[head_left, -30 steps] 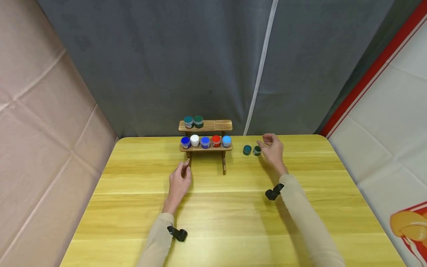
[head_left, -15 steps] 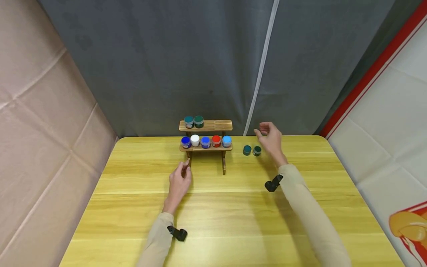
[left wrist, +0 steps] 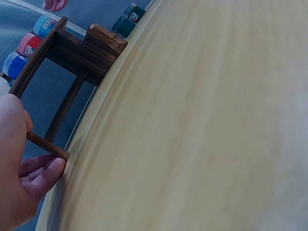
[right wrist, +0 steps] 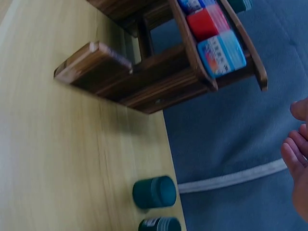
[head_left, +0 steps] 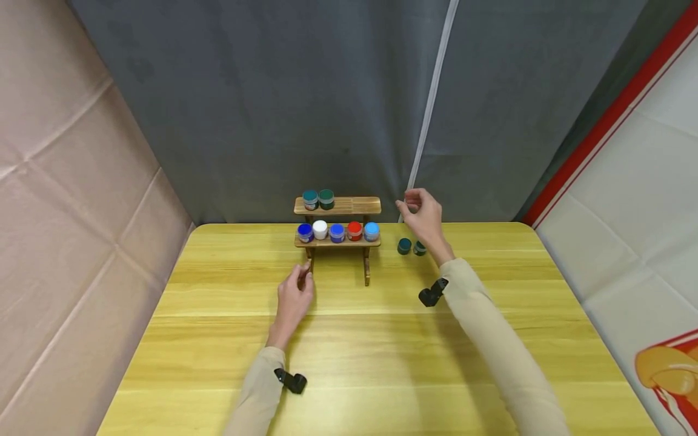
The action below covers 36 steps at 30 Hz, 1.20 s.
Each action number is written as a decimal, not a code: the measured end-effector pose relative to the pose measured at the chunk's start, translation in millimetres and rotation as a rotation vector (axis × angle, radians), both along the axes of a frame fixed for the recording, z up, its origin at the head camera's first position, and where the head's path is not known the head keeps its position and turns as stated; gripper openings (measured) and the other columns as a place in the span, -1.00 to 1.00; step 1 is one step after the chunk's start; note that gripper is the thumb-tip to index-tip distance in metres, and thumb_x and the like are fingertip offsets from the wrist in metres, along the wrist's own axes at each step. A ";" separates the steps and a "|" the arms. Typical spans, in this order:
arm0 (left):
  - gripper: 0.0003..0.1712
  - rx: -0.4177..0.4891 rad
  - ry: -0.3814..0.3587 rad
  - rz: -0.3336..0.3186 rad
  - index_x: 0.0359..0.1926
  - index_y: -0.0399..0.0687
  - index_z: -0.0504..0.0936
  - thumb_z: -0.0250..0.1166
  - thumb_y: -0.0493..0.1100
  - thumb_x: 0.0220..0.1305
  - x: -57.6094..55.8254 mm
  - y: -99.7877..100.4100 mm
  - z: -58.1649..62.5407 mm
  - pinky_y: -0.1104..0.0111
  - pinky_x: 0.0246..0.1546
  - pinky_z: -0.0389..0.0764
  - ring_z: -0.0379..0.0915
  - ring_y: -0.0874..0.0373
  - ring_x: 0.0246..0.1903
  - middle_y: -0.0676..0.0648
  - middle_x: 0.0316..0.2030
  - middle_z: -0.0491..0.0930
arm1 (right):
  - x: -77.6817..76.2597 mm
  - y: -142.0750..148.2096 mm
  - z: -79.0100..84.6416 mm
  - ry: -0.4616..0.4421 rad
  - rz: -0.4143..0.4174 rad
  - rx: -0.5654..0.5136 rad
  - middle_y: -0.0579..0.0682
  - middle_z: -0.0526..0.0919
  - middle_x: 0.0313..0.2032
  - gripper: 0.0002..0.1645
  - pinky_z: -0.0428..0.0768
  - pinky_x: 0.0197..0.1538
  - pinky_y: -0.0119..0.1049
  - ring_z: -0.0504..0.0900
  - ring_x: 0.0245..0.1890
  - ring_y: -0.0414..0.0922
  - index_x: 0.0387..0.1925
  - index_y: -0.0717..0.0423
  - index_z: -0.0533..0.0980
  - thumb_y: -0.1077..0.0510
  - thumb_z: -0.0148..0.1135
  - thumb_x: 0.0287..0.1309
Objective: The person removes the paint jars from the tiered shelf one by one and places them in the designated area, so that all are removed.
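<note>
A two-tier wooden rack (head_left: pixel 338 242) stands at the table's back edge, bearing small paint jars. On the lower shelf sit several jars, among them a white one (head_left: pixel 320 229), a red one (head_left: pixel 354 231) and a light blue one (head_left: pixel 371 231). The upper shelf carries a teal jar (head_left: pixel 310 200) and a green jar (head_left: pixel 326 199) at its left. My left hand (head_left: pixel 294 298) pinches the rack's left leg (left wrist: pixel 50 146). Right of the rack, my right hand (head_left: pixel 425 219) is raised, fingers bent, with nothing visible between thumb and fingers.
On the table right of the rack stand a teal jar (head_left: pixel 404 246) and a dark green jar (head_left: pixel 420 248), the latter partly behind my right wrist. A grey curtain (head_left: pixel 245 121) hangs close behind the wooden table (head_left: pixel 360 363).
My right hand has left the dark green jar on the table, risen, and moved left toward the rack. My left hand has stayed at the rack's leg.
</note>
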<state>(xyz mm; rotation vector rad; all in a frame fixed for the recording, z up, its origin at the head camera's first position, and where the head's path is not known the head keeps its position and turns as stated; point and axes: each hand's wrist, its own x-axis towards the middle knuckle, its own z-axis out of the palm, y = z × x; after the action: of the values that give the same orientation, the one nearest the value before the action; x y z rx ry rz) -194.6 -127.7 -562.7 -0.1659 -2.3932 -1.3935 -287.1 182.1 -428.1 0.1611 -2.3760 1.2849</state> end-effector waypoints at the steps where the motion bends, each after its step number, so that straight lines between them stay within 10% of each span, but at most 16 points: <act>1: -0.79 -0.003 0.000 0.002 -0.01 -0.26 0.63 0.21 -0.31 0.39 -0.1 0.0 -0.2 0.16 -0.04 0.75 0.67 -0.10 -0.08 -0.20 0.11 0.69 | -0.6 -2.3 0.9 0.002 0.007 -0.005 0.26 0.66 -0.01 -0.60 0.65 0.16 0.05 0.66 0.00 0.16 0.04 0.33 0.53 0.15 0.33 0.30; 36: -0.85 -0.010 -0.012 0.006 -0.07 -0.25 0.63 0.22 -0.29 0.40 -0.1 0.2 -0.6 0.14 -0.01 0.74 0.67 -0.13 -0.05 -0.20 0.11 0.69 | -10.5 -102.3 22.1 -0.027 0.230 -0.070 0.26 0.63 0.09 -0.53 0.64 0.24 -0.14 0.63 0.10 0.12 0.15 0.29 0.51 0.20 0.36 0.25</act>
<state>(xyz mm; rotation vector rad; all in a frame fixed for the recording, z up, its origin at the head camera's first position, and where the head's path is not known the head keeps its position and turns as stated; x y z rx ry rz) -194.6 -127.5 -563.2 -0.1531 -2.4084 -1.3834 -297.7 79.7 -406.0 0.4079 -2.3854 1.4794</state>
